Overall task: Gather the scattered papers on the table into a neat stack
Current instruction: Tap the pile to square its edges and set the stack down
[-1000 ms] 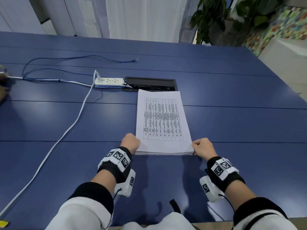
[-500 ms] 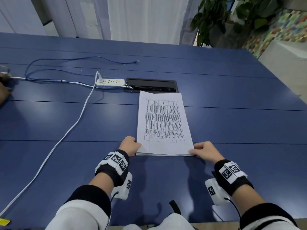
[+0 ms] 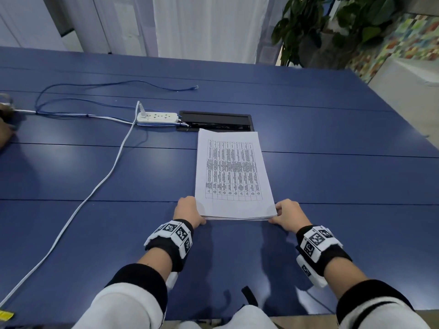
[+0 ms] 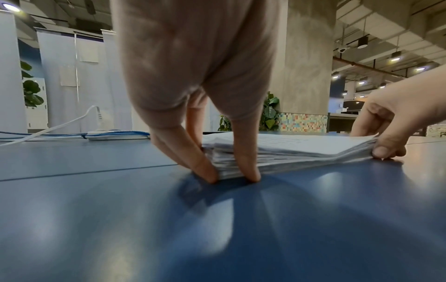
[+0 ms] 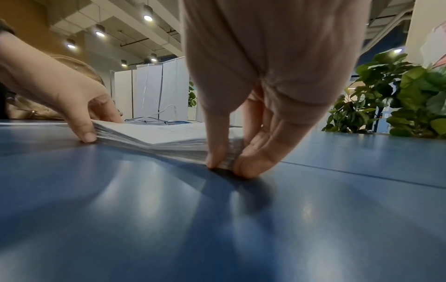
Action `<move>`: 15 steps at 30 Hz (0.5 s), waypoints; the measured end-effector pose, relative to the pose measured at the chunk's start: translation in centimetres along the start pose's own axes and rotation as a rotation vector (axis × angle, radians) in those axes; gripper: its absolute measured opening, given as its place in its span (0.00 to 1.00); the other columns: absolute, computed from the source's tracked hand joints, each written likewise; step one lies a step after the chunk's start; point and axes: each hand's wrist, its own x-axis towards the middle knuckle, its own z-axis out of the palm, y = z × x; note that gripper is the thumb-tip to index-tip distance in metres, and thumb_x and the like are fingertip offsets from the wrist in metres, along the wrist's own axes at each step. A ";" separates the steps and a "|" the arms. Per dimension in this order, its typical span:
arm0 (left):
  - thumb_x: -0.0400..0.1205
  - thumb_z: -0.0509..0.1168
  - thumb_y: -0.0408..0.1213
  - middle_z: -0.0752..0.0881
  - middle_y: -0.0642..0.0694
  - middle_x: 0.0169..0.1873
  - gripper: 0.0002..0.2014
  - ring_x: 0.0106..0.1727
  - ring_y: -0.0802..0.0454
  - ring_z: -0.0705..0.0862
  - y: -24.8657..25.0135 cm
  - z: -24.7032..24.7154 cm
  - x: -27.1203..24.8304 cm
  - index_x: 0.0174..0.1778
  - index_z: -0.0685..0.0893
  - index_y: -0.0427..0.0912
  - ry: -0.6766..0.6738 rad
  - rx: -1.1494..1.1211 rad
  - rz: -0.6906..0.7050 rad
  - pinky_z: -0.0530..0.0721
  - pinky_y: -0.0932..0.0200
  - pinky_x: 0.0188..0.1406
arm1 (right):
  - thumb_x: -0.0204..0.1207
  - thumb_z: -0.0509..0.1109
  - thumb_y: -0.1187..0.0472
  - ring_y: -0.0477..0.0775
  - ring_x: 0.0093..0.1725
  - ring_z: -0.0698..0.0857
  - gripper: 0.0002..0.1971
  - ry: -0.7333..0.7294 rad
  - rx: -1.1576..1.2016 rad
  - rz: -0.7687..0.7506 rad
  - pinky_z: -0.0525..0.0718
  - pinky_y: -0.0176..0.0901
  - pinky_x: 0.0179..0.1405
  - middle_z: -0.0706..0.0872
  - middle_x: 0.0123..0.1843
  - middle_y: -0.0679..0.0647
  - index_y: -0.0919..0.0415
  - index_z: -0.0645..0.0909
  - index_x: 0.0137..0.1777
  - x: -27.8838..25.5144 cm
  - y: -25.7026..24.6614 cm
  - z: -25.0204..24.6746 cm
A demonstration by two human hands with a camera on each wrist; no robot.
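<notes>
On the table, paper stack between left hand and right hand.

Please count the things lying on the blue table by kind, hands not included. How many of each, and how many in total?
Paper stack: 1
White power strip: 1
White cable: 1
Blue cable: 1
Total: 4
The black hatch is set into the table, so it is not counted.
</notes>
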 end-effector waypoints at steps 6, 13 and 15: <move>0.65 0.79 0.35 0.84 0.37 0.54 0.22 0.54 0.39 0.84 0.3 -0.1 0.0 0.51 0.80 0.34 0.010 -0.004 -0.009 0.84 0.51 0.53 | 0.66 0.75 0.68 0.58 0.45 0.88 0.07 0.017 0.017 -0.010 0.83 0.42 0.46 0.91 0.42 0.59 0.66 0.89 0.44 0.1 0.2 0.1; 0.62 0.80 0.34 0.88 0.40 0.46 0.19 0.48 0.42 0.86 -0.4 -0.2 0.2 0.46 0.84 0.34 0.041 -0.075 -0.002 0.83 0.55 0.46 | 0.66 0.76 0.68 0.58 0.45 0.89 0.07 0.015 0.023 -0.014 0.86 0.45 0.50 0.91 0.43 0.58 0.65 0.89 0.44 0.3 0.3 0.1; 0.62 0.80 0.35 0.88 0.41 0.45 0.19 0.47 0.42 0.86 -0.4 -0.2 0.3 0.46 0.84 0.34 0.033 -0.071 0.008 0.84 0.55 0.45 | 0.66 0.75 0.69 0.58 0.46 0.89 0.06 0.018 0.027 -0.007 0.85 0.45 0.51 0.91 0.43 0.59 0.65 0.89 0.44 0.4 0.4 0.1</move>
